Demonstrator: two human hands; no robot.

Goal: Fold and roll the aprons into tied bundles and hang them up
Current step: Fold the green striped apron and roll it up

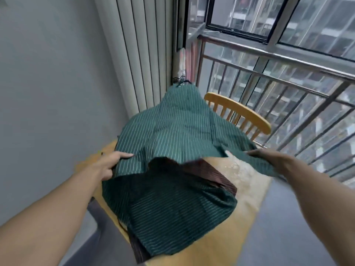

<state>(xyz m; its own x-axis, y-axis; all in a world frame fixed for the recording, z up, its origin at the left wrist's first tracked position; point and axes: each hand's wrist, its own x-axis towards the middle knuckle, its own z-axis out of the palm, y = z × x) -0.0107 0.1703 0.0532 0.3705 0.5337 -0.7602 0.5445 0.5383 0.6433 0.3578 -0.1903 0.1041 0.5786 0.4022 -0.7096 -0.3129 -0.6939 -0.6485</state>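
Upper apron: dark green, thin white stripes
Lower apron: dark brown, striped
Table: yellow
Chair: light wood
Wall: grey

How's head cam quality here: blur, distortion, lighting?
Head view: wide-angle bends the railing and curtain; motion blur smears the right hand and table edge; flat daylight from the window, no glare; the green apron stripes stay readable, left hand fairly sharp.

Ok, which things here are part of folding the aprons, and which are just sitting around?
Part of the job:
- green striped apron, held up
- left hand and right hand, gripping its edges
- second green apron
- brown striped apron
- table

Just around:
- wooden chair
- window railing
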